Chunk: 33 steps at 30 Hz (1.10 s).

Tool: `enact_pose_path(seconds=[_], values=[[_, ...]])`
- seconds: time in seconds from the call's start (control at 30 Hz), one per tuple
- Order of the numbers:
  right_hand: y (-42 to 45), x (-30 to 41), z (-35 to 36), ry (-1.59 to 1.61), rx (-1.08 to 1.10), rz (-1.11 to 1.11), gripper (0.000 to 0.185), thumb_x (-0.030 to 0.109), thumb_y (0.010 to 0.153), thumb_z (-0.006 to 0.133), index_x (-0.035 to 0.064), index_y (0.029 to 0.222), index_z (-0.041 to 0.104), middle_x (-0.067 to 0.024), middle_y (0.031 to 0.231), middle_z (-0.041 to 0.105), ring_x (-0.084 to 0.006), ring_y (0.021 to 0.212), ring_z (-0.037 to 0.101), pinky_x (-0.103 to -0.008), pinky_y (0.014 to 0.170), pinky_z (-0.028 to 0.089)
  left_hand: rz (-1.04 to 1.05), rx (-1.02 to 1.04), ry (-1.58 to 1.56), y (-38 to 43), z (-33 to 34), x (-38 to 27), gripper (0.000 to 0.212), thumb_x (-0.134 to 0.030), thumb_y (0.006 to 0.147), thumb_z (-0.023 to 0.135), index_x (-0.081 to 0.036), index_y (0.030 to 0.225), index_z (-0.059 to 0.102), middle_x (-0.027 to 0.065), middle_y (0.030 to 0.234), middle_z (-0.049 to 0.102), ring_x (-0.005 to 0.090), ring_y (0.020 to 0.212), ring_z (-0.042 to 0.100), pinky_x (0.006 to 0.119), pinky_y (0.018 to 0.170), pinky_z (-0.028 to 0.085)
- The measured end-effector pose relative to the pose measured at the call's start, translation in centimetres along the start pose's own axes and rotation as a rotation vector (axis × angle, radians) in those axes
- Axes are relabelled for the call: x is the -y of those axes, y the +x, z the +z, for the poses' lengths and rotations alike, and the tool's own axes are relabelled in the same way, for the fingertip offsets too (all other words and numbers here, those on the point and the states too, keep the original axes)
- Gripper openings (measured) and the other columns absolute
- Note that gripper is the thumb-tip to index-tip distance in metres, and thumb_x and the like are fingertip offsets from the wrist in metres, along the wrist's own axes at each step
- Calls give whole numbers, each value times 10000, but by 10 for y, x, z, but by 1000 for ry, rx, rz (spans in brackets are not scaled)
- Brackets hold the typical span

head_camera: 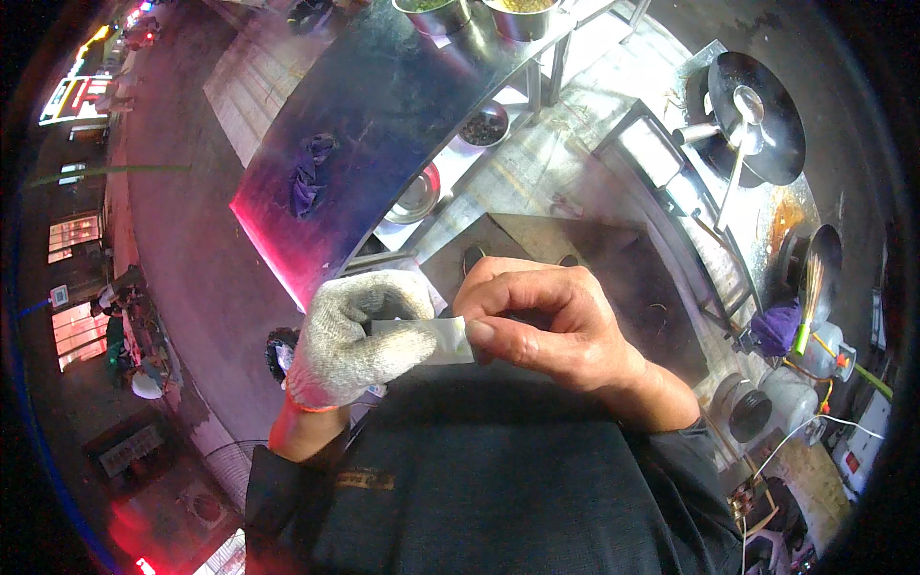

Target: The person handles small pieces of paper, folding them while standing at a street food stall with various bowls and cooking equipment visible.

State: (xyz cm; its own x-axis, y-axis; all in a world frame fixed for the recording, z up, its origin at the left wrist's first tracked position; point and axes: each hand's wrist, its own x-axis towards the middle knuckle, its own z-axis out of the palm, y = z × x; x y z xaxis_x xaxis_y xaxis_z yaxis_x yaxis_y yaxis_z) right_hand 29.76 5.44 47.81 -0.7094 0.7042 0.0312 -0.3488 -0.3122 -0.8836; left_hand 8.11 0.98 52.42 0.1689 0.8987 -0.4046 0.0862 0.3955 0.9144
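Observation:
My left hand (363, 341), in a white knitted work glove with an orange-edged cuff, pinches a small whitish packet or slip (451, 341) between thumb and forefinger. Bare, my right hand (550, 323) has its thumb and curled fingers at the right end of the same piece. Faint green marks show there. Both hands are close together in front of my dark top. The right fingertips partly hide the piece, and what it is made of or holds cannot be told.
A steel table (359, 115) stands ahead, bearing a crumpled purple cloth (311, 176) and two metal food pots (521, 18). Below it are a lidded pot (417, 198) and a bowl (485, 126). To the right are a wok (780, 118), ladle (749, 106), bamboo brush (811, 295) and gas cylinders (787, 395).

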Motion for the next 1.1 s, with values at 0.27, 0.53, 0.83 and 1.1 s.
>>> enact_pose_path(seconds=[0.27, 0.53, 0.83, 1.1], values=[[-1, -1, 1, -8, 10, -37, 151, 86, 897, 644, -63, 886, 669, -102, 905, 609, -148, 793, 565, -272, 705, 447, 55, 28, 27, -1, 0, 2, 91, 30, 764, 679, -9, 840, 649, -5, 803, 612, 59, 738, 545, 229, 644, 412], [-1, -4, 3, -103, -63, -104, 123, 88, 911, 607, -26, 870, 629, -72, 843, 623, -148, 799, 593, -293, 728, 475, 165, -87, 126, 1, 12, 1, 250, 34, 765, 701, -17, 1000, 633, 34, 947, 637, 95, 839, 578, 263, 762, 463], [2, -18, 7, -428, -262, -392, 84, -17, 832, 648, -11, 909, 617, -102, 870, 601, -196, 764, 606, -302, 685, 489, 693, -308, 459, 4, 19, 29, 400, 71, 713, 758, 18, 1075, 594, 122, 977, 617, 250, 875, 618, 338, 763, 500], [8, -17, 15, -808, -302, -562, 219, -34, 725, 702, 15, 919, 615, -100, 857, 589, -234, 657, 621, -329, 539, 504, 370, -339, 383, -12, 28, 18, 288, 43, 752, 753, 13, 1018, 646, 117, 947, 677, 205, 869, 651, 306, 757, 507]])
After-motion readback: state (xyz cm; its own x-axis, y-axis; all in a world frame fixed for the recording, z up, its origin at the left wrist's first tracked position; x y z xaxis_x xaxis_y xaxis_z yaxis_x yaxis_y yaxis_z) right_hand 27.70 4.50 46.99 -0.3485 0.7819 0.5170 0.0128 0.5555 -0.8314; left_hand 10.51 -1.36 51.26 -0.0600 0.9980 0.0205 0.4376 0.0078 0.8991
